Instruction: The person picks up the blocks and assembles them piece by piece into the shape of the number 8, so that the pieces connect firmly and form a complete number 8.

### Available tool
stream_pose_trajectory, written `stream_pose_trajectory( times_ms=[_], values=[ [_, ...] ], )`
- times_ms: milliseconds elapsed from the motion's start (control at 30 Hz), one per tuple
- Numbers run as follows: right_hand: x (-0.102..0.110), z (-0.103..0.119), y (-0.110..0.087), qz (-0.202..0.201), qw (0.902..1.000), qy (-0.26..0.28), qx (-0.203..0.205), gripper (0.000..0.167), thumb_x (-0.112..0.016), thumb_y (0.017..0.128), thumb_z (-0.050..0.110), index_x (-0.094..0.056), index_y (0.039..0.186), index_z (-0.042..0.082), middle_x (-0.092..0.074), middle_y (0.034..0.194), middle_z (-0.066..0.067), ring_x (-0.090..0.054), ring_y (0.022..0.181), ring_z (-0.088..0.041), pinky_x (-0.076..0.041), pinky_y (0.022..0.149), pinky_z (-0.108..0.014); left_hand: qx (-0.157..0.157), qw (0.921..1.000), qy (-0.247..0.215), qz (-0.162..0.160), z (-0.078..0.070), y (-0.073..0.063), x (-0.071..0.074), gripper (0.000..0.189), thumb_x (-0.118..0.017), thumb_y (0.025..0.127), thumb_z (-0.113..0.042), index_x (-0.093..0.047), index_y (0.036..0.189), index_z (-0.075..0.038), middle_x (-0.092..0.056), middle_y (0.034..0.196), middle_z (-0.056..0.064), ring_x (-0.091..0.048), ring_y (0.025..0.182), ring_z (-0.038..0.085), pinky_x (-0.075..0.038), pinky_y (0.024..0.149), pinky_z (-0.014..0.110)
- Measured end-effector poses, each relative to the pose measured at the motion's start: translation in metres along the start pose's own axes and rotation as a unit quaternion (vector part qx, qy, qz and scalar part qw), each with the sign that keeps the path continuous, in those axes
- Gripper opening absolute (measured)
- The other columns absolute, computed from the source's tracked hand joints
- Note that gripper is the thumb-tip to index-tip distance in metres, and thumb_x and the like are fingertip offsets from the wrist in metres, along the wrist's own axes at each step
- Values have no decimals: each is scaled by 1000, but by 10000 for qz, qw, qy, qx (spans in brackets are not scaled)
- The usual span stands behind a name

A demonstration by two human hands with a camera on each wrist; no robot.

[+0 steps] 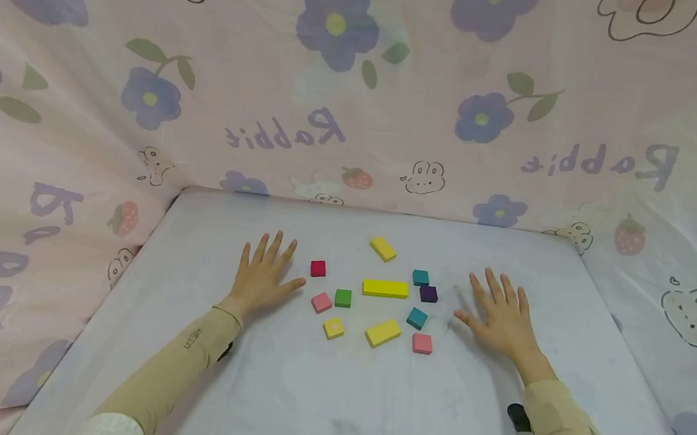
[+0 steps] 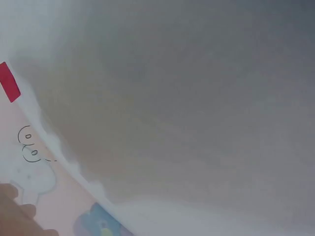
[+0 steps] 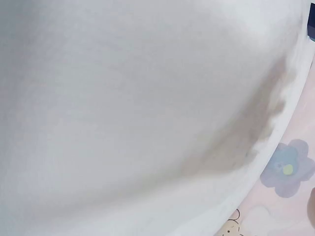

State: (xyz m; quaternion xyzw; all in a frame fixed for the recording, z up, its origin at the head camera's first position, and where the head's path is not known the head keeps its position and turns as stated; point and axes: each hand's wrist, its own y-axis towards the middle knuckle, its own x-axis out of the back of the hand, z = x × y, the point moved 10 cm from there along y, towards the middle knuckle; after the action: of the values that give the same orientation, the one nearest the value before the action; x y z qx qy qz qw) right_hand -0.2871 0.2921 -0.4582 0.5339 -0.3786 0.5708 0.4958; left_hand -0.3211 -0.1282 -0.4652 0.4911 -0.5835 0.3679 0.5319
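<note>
In the head view my left hand [image 1: 260, 279] is spread flat, palm down, left of a loose group of coloured blocks. The red block [image 1: 318, 268] lies nearest its fingers, and a pink block [image 1: 321, 302] lies off its thumb. On the other side my right hand [image 1: 498, 320] has its fingers spread as well and holds nothing. Closest to its thumb are a dark purple block [image 1: 428, 294] and a teal block [image 1: 417, 317]. The left wrist view shows the red block [image 2: 9, 82] and some fingertips at its left edge; in the right wrist view a dark block [image 3: 311, 22] peeks in.
Between the hands lie a long yellow block [image 1: 385, 289], two shorter yellow bars, a green block [image 1: 343, 298], a small yellow block [image 1: 333, 328], another teal block [image 1: 421, 277] and a second pink block [image 1: 422, 343]. The white table [image 1: 279, 394] is bordered by patterned cloth [image 1: 398, 109].
</note>
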Motion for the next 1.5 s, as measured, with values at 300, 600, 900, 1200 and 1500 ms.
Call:
stream_pose_trajectory(
  times_ms=[300, 600, 900, 1200, 1500],
  values=[
    [28, 22, 11, -1305, 9901, 119, 493, 69, -60, 87, 42, -32, 146, 17, -36, 145, -23, -34, 130, -43, -28, 103, -61, -644, 9876, -250, -1407, -29, 10, 38, 57, -56, 89, -42, -46, 136, -10, -47, 140, 14, -45, 128, 32, -32, 107, 52],
    [32, 51, 33, -970, 9918, 737, 376, 53, -62, 89, 29, -48, 133, 4, -53, 128, -23, -51, 114, -41, -42, 94, -55, -1284, 9704, -379, -2011, -81, 21, 50, 30, -66, 85, -26, -66, 108, -7, -68, 102, 8, -65, 88, 26, -52, 72, 38],
    [4, 81, 49, 24, 9913, 1254, 409, 39, -63, 88, 25, -60, 122, 4, -57, 116, -16, -55, 99, -30, -49, 85, -46, -1462, 9845, -514, -821, -126, 34, 19, 28, -67, 84, -35, -69, 100, -12, -70, 99, 4, -65, 87, 22, -51, 71, 36],
    [-20, 94, 55, 501, 9898, 1280, 376, 37, -65, 86, 26, -63, 118, 7, -58, 103, -12, -49, 86, -23, -45, 75, -37, -1370, 9886, -626, -3, -147, 40, -10, 36, -70, 81, -39, -68, 106, -13, -67, 104, 3, -59, 94, 22, -47, 77, 37],
    [-33, 97, 61, 825, 9892, 1184, 261, 36, -66, 86, 24, -63, 119, 9, -58, 98, -9, -48, 86, -22, -44, 74, -35, -1199, 9918, -343, 283, -154, 53, -29, 34, -71, 80, -39, -70, 107, -18, -66, 101, -3, -56, 88, 16, -43, 76, 31]
  ],
)
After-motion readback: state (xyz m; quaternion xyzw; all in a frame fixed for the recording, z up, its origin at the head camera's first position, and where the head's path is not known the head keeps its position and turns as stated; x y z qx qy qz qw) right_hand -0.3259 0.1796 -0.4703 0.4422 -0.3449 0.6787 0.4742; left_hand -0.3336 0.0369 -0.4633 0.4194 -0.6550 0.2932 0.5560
